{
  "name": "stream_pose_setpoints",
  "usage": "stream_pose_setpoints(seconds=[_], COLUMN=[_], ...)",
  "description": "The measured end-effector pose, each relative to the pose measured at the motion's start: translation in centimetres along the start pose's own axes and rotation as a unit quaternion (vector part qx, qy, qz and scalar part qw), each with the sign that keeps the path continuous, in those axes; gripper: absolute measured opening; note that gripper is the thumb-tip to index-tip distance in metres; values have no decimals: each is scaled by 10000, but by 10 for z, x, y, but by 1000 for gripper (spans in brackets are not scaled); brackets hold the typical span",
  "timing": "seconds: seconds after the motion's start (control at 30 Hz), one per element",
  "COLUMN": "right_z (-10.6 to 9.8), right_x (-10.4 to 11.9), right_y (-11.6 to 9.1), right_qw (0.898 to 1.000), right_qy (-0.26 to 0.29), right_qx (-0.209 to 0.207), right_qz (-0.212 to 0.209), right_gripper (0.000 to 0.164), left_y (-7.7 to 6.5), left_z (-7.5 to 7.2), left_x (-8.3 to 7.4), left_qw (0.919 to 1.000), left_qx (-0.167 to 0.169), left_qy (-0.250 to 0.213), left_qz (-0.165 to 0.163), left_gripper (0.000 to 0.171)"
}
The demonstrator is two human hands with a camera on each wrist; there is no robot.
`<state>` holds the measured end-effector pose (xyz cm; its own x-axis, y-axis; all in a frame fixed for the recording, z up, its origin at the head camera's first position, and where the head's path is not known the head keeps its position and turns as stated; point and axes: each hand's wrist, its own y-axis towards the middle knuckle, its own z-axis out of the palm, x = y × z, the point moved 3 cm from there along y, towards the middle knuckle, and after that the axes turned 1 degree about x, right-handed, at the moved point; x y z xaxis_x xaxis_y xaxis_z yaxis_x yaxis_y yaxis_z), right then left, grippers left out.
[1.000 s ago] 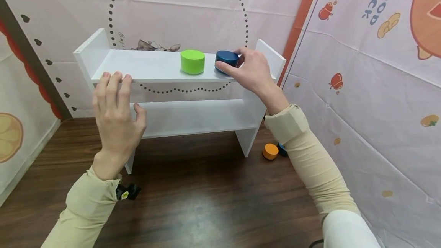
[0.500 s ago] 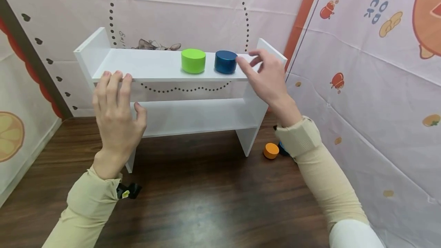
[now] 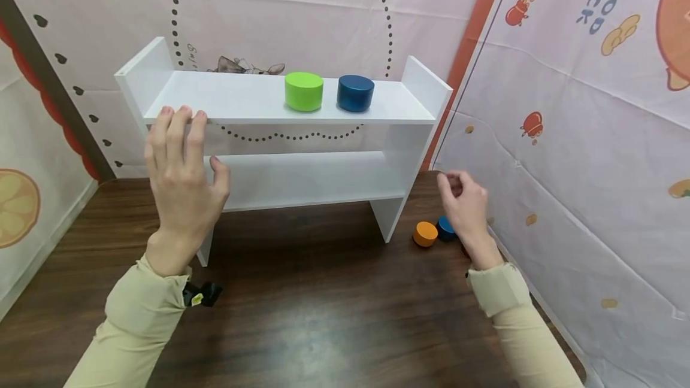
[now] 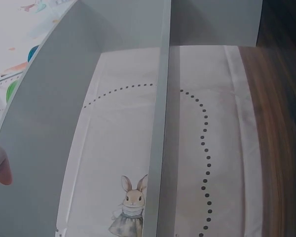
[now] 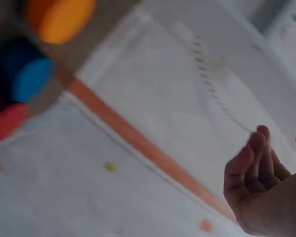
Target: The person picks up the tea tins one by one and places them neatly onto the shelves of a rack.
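On the white shelf's top board stand a green round block and, just right of it, a dark blue round block, a small gap between them. My left hand is at the top board's front left edge, fingers extended and thumb apart, holding nothing. Right of the shelf, my right hand hangs in the air with loosely bent fingers and nothing in them. Nearest to it are an orange round block and a blue round block. A red piece beside them shows in the right wrist view.
The shelf has a lower board and raised side panels. It stands on a dark wooden surface. Printed cloth hangs close on the right, and more hangs behind the shelf.
My right hand has let go of the dark blue block and moved right and down, away from the top board. The left hand stays in place. The green block has not moved.
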<state>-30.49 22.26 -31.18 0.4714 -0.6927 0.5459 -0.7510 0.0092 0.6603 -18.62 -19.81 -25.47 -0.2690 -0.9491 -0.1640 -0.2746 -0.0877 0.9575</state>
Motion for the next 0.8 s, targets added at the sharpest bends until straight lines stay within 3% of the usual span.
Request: stream_pose_setpoints(seconds=[0.07,0.17,0.37,0.57,0.8], right_z=[10,26,48,62,72], right_x=[-23,-53,-88,-102,-106], right_y=[-15,-36,-61,-67,-62], right_qw=[9979,9871,9506,9165,9078], right_qy=[-422,-885,-1529,-1832,-1963], right_qx=[416,1178,2300,2872,3007], right_qz=[245,624,1418,2098,2169], right_gripper=[39,48,64,60,77], left_y=[0,0,0,0,0], left_z=[0,0,0,1,0], left_x=[0,0,0,-3,-4], left_qw=[10000,10000,10000,9999,9999], left_qx=[-17,-43,-65,-63,-63], left_qy=[9,10,20,-38,-26], left_qz=[8,-19,-50,-87,-101], left_gripper=[56,56,55,55,55])
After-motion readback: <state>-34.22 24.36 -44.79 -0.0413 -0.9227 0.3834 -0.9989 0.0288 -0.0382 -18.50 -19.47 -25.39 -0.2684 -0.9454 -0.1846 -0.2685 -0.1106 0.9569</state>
